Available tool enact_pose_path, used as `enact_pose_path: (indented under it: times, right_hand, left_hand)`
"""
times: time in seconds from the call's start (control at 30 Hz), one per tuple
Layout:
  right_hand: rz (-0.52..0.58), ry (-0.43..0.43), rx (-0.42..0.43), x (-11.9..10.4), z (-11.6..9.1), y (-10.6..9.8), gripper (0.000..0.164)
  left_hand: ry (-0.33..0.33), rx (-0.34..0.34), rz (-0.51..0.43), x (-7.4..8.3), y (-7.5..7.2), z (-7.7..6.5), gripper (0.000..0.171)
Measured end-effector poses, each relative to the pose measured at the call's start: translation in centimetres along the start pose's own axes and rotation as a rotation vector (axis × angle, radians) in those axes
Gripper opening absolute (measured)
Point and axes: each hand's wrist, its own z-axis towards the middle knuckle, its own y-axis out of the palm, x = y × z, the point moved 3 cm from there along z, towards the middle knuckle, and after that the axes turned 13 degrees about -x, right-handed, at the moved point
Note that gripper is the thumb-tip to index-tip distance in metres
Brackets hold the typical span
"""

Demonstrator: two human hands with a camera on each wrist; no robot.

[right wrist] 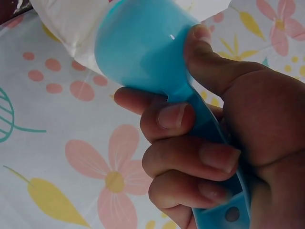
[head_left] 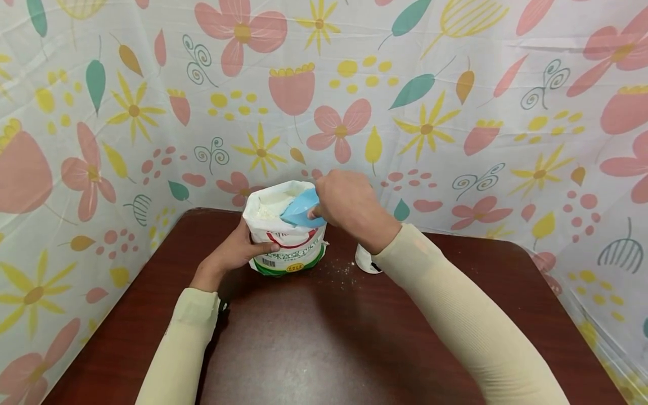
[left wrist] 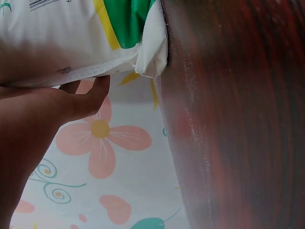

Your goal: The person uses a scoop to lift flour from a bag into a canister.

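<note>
An open white bag of flour (head_left: 286,244) with a green base stands on the table, white powder showing at its rolled-down mouth. My left hand (head_left: 232,247) grips its left side, thumb across the front and fingers round the side. In the left wrist view, that hand's fingers (left wrist: 97,95) lie along the bag. My right hand (head_left: 346,205) holds a light blue scoop (head_left: 302,208) over the bag's mouth, its tip down at the powder. In the right wrist view, fingers wrap the scoop's handle (right wrist: 205,114) and the thumb presses beside its bowl.
A white container (head_left: 365,261) stands right of the bag, partly hidden behind my right forearm. White powder (head_left: 344,273) is sprinkled on the dark wooden table (head_left: 283,343). A flowered curtain (head_left: 324,84) hangs along the table's back and sides.
</note>
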Motion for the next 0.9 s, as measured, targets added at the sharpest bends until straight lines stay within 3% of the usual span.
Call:
enact_pose_path:
  times: [0.47, 0.9]
  right_hand:
    - [0.019, -0.001, 0.023, -0.1, 0.6, 0.4, 0.053]
    - [0.062, -0.005, 0.031, -0.5, 1.2, 0.6, 0.046]
  left_hand:
    - [0.014, -0.008, -0.009, -0.2, -0.1, 0.2, 0.113]
    - [0.014, -0.02, 0.003, 0.0, 0.0, 0.1, 0.108]
